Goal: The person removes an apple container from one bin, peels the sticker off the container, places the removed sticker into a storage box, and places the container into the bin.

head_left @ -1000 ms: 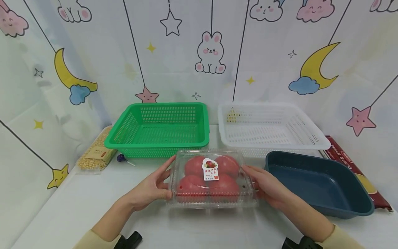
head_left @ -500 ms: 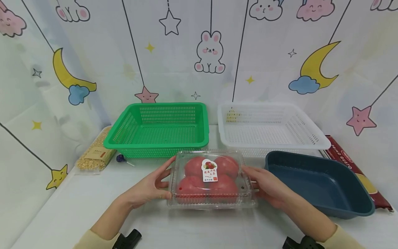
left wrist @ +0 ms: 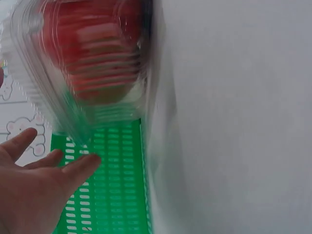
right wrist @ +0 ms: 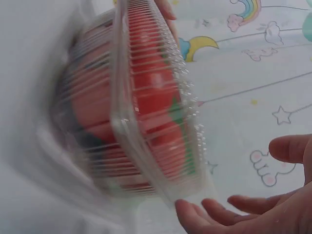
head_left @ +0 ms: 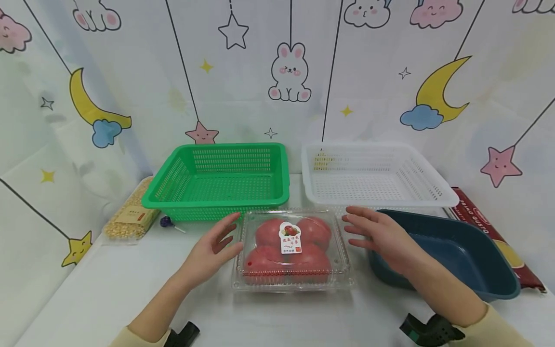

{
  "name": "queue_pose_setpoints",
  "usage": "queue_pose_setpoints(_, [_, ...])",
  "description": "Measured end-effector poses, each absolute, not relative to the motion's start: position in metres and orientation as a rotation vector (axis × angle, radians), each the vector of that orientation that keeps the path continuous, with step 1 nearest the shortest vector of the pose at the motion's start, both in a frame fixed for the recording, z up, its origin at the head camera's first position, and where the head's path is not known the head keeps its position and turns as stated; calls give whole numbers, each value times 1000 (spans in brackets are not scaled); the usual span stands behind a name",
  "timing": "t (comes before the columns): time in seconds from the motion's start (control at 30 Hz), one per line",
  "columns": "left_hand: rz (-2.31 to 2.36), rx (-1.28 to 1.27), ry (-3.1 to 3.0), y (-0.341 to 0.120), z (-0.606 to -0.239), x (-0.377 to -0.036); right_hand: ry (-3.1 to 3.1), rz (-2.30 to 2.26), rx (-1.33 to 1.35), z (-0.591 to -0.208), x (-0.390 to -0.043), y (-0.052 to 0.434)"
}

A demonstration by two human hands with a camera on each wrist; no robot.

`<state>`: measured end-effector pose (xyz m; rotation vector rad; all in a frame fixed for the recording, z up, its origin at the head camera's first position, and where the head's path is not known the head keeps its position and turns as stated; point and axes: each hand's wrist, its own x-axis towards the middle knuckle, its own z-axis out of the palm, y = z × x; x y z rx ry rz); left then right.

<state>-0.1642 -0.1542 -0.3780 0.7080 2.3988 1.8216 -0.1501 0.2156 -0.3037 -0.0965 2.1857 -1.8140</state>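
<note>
Currently seeing both hands apart, held on either side of a clear plastic box (head_left: 295, 285), not gripping anything. Got left hand (head_left: 212, 253) just left of box, fingers spread and slightly bent, thumb tip right by the edge; can't tell whether touching. Got right hand (head_left: 386, 236) just right of box, fingers extended, crossing in front of dark blue tub (head_left: 498, 284) at near right. Locating box at near center of counter (head_left: 295, 323), closed and resting flat. Can see four red fruits (head_left: 310, 262) through the plastic, plus white label (head_left: 290, 237) on top. Also spotting green basket (head_left: 217, 210) at far left of center and white basket (head_left: 381, 200) at far right, just beside each other. Tagging bag of yellow kernels (head_left: 130, 217) at left, partly hidden by green basket, and purple lollipop (head_left: 166, 221) near that basket's near left corner, stick pointing right. Noting dark red package (head_left: 520, 270) at right, sticking out from behind tub. Logging cartoon-print backdrop (head_left: 368, 72) along far side. Getting blur on box in both wrist views.
</note>
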Motion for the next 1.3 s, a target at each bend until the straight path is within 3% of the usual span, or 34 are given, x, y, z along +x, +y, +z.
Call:
queue_pose_setpoints(0.4, [1621, 844, 2754, -128, -345, -142, 2296, -1714, -381, -293, -175, 195])
queue_pose_setpoints(0.83, [1715, 937, 2700, -134, -383, -161, 2291, -1518, -552, -303, -202, 174])
queue_pose_setpoints(1.3, [1740, 899, 2673, -125, -353, -145, 2296, -1332, -680, -303, -221, 150])
